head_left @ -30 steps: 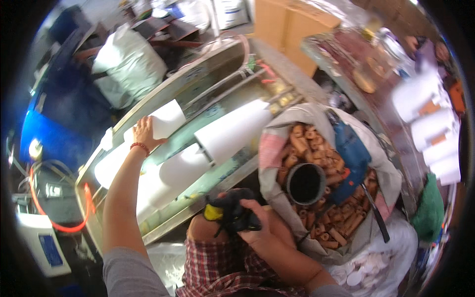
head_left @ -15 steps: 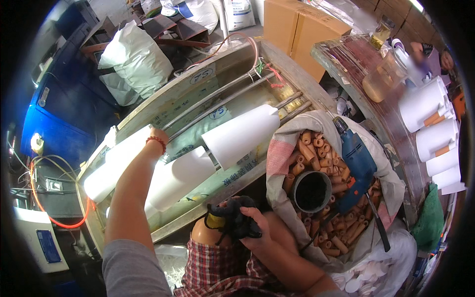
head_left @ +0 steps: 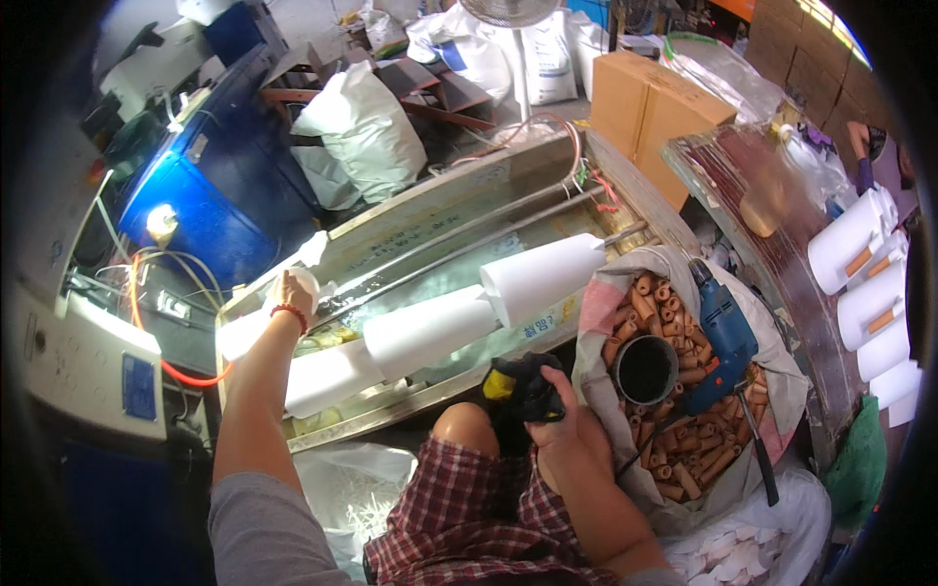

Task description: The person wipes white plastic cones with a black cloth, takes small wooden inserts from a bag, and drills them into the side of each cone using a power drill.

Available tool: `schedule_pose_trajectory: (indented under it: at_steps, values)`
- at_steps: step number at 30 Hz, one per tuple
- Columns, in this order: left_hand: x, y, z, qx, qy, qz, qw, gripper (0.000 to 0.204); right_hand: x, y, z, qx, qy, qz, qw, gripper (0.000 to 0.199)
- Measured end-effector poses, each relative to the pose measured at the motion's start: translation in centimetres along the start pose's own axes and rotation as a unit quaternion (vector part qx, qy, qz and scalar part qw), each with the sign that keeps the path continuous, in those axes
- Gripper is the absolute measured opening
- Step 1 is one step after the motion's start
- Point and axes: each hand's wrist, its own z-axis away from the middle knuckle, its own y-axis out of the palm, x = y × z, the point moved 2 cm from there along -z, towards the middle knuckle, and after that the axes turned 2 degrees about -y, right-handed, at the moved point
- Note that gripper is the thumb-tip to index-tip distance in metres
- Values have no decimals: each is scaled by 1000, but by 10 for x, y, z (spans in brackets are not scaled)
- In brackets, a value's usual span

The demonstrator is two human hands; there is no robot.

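Fingers of the left hand (head_left: 290, 290) are curled over the far-left end of a row of white rolls (head_left: 420, 327), pressing on the last small roll; a red band is around that wrist. The rolls lie end to end on rods inside a long metal trough (head_left: 459, 195), running from this hand toward the right, and the biggest roll (head_left: 542, 275) is at the right end, well apart from the fingers.

The right hand (head_left: 562, 430) is near the knee, closed around a black tool with a yellow part (head_left: 518, 386); the fingers wrap it tightly and the fingertips are hidden. Just to the right of this hand is an open sack (head_left: 606, 303) full of brown cardboard tubes (head_left: 684, 459). A black cup (head_left: 645, 369) sits among the tubes, and a blue electric drill (head_left: 723, 337) lies on top of them.

Beyond the left hand are a blue container (head_left: 195, 210) and white bags (head_left: 362, 132). Far right, more white rolls (head_left: 860, 264) stand beside a dark table (head_left: 772, 254).
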Motion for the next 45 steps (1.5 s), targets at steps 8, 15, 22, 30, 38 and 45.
schedule_pose_trajectory:
  at_steps: [8, 15, 22, 30, 38, 45]
  values:
    - [79, -84, 151, -415, -125, 289, 854, 55, -20, 14, -8, 147, -12, -9, 989, 36]
    - [24, -138, 226, -554, -67, 407, 723, 53, -55, 204, -62, 222, -390, 664, 598, 33]
    - [-14, -142, 261, -483, -72, 597, 636, 48, -113, 274, 6, 207, -473, 703, 489, 41]
    - [-64, -70, 203, -267, 102, 953, 98, 52, -143, 250, 37, 334, -423, 771, 339, 40]
    - [-67, -111, 245, -309, 6, 934, 178, 56, -120, 261, 38, 284, -527, 671, 437, 28]
    - [-71, -85, 255, -330, -9, 941, 81, 51, -149, 236, 53, 428, -513, 675, 312, 17]
